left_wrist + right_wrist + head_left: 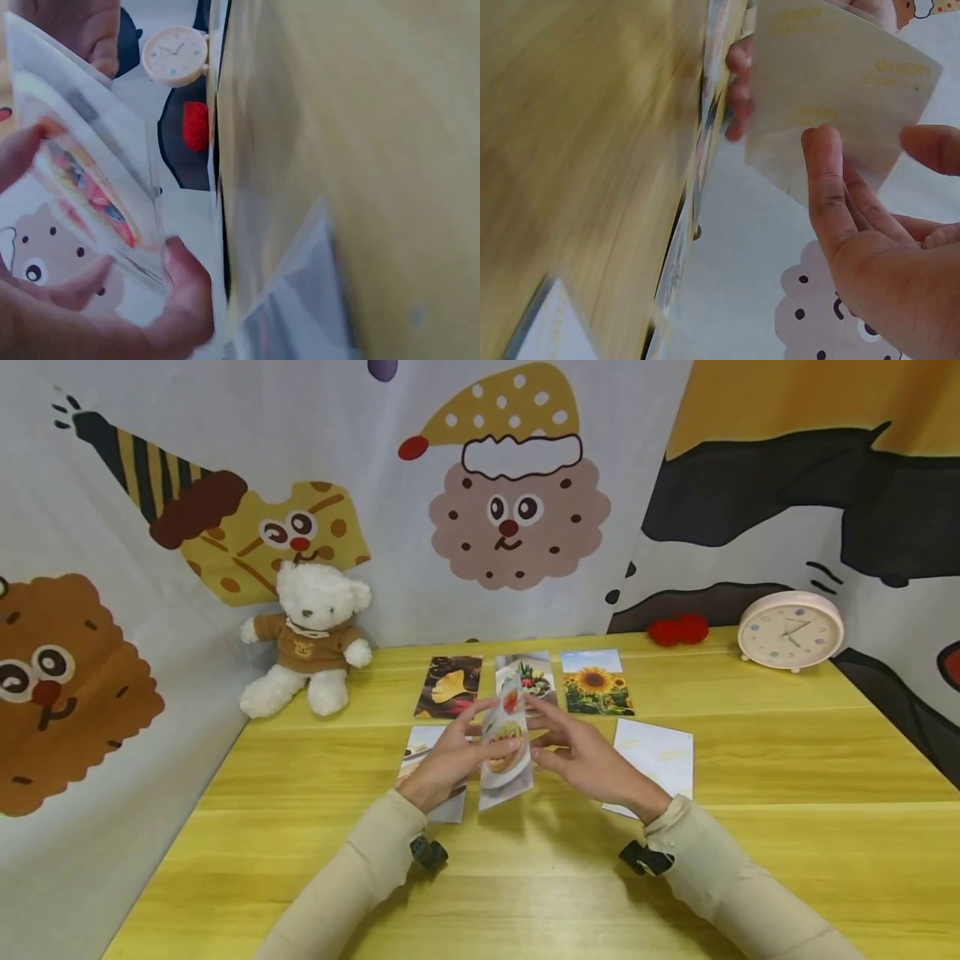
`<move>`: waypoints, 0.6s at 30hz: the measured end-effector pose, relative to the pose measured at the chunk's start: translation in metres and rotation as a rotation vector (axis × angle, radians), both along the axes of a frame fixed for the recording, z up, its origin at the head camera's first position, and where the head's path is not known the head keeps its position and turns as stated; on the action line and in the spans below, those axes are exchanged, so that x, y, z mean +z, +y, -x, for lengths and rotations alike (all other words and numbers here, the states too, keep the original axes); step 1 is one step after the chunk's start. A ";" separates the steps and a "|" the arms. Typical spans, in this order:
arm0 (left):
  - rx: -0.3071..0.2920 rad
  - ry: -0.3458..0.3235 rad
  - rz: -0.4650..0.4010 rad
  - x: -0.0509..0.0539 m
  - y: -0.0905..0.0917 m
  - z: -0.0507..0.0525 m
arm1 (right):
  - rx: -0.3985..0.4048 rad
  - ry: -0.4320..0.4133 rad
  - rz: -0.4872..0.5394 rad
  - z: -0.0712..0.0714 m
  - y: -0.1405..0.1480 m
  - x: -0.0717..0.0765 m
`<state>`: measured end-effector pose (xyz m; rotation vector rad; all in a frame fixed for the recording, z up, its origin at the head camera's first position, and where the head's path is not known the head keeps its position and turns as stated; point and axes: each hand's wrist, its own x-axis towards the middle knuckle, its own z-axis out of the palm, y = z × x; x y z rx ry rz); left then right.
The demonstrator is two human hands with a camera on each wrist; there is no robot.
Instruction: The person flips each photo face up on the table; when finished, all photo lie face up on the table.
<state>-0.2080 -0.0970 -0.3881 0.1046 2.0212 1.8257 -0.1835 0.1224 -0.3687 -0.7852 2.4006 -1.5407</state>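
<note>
My left hand holds a photo card upright above the table, thumb and fingers at its edges. Food on a white plate is pictured on its front. Whether a single card or more is held, I cannot tell. On the other side, my right hand has its fingers extended against the card's pale back, which carries yellow print. Partly under the left hand lies another photo card. To the right, a white card with faint yellow marks is partly covered by the right wrist.
Behind the hands, a row holds a yellow leaf card, a plant card and a sunflower card. A white teddy bear sits at the back left. A red object and a round clock stand at the back right.
</note>
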 end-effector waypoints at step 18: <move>0.059 0.283 0.419 0.000 -0.010 -0.010 | -0.078 -0.036 -0.239 0.001 0.015 -0.010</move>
